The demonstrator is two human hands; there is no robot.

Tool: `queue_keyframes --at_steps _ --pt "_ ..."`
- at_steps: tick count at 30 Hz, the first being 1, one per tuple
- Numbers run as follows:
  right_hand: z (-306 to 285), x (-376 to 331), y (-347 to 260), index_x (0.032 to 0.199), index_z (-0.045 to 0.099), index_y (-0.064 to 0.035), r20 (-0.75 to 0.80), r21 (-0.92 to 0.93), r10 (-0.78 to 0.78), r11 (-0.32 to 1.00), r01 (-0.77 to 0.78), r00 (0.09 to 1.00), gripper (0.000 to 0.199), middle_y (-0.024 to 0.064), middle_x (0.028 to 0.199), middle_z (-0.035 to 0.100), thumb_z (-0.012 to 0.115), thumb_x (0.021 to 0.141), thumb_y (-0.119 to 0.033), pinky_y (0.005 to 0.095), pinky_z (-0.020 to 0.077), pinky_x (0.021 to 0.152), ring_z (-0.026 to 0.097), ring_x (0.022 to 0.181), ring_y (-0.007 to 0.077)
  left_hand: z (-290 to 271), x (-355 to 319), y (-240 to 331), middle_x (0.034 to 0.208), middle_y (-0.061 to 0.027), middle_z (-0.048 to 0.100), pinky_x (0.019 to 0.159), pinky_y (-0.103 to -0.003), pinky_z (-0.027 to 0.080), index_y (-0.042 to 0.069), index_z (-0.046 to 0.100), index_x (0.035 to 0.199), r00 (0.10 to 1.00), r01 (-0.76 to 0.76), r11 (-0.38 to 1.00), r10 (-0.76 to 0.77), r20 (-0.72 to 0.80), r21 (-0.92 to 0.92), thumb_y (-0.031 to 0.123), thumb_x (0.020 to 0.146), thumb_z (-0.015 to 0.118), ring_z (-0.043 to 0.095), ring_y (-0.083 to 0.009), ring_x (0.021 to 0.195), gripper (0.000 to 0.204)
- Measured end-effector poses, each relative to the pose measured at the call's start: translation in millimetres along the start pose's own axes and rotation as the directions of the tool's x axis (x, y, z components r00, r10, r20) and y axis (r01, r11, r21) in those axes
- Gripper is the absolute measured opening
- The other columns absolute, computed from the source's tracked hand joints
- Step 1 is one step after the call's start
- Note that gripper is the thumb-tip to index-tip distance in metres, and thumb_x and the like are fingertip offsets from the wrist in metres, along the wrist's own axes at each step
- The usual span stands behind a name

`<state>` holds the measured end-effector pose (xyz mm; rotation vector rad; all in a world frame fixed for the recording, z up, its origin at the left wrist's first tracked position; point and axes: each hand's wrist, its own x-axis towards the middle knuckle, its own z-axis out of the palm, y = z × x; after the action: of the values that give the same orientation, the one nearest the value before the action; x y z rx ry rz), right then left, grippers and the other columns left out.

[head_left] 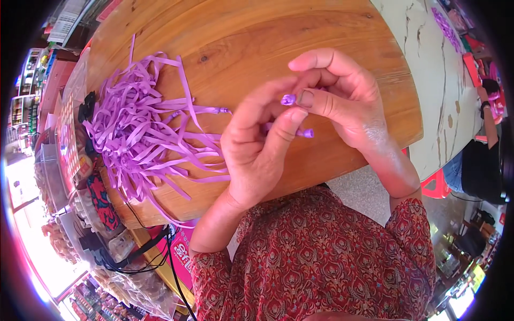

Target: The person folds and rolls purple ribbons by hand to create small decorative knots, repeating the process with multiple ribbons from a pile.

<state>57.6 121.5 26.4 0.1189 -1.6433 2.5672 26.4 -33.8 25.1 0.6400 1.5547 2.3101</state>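
Note:
Over the wooden table, my two hands meet at a thin purple ribbon. My left hand is closed round part of it, thumb against curled fingers. A small rolled purple end pokes out below that thumb. My right hand pinches near the folded or knotted bit between thumb and forefinger, its other fingers curled behind. Fingers hide most of the ribbon between the hands. To the left of my left hand lies a tangled heap of purple ribbons, some with rolled ends like the one at the heap's right edge.
A white marbled table adjoins on the right, with more purple pieces at its far end. Another person's arm shows there, by a red stool. Black cables hang at the lower left beside bagged goods.

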Motion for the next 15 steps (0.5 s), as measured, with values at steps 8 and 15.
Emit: queue_keyframes --at_steps 8,15 --pt "7.9 -3.1 -2.1 0.107 0.057 0.0024 0.128 -0.827 -0.558 0.397 0.399 0.82 0.033 0.0135 0.102 0.06 0.068 0.076 0.002 0.0294 0.0456 0.083 0.057 0.097 0.0196 -6.8 -4.5 -0.7 0.102 -0.0048 0.062 0.065 -0.02 0.05 0.001 0.06 0.107 0.994 -0.017 0.969 -0.011 -0.111 -0.246 0.003 0.09 0.056 0.055 -0.0054 0.078 0.018" --pt "30.4 -24.7 9.8 0.1 0.062 0.0029 0.119 -0.63 -0.533 0.612 0.478 0.838 0.029 0.0125 0.101 0.06 0.071 0.073 0.0 0.0345 0.0422 0.087 0.056 0.096 0.0234 6.4 -7.6 6.8 0.102 -0.0042 0.062 0.064 -0.017 0.046 0.002 0.06 0.106 0.975 -0.01 0.974 -0.04 -0.218 -0.224 0.004 0.09 0.056 0.054 -0.004 0.078 0.017"
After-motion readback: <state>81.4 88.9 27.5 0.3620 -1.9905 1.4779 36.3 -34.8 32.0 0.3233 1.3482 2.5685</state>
